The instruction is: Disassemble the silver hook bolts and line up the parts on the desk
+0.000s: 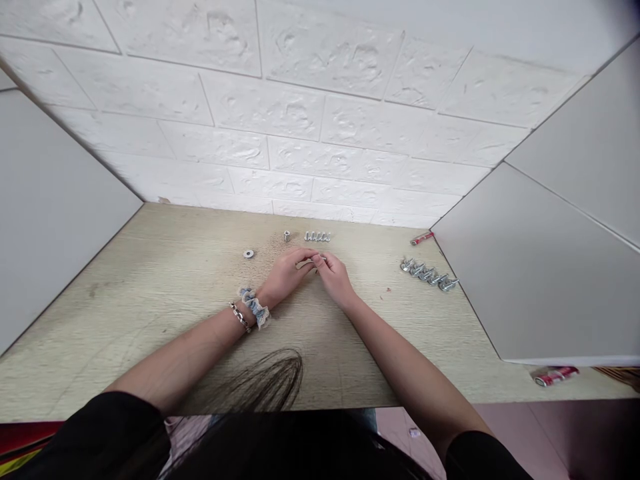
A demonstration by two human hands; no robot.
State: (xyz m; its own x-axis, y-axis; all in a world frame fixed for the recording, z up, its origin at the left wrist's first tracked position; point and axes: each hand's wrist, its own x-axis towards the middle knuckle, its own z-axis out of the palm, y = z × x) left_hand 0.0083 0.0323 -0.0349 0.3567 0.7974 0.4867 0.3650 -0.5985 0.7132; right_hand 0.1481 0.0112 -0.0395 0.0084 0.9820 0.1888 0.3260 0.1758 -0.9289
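Above the middle of the tabletop, my left hand [291, 270] and my right hand [333, 277] meet at the fingertips. Both are closed in a pinch around a small shiny metal piece [320, 259], mostly hidden by the fingers; its exact kind cannot be made out. Just beyond the hands stands a row of several small screws [317, 237]. Left of that row is a small stack of metal rings or nuts [287, 236]. A flat round washer [249, 254] lies by itself to the left of my left hand.
Several screws with washers on them [427, 275] form a slanting row at the right. A red battery [423, 238] lies near the right panel [545, 267], another red battery [555, 377] by the front edge. A white brick-patterned wall [300, 160] closes off the wooden tabletop [150, 267].
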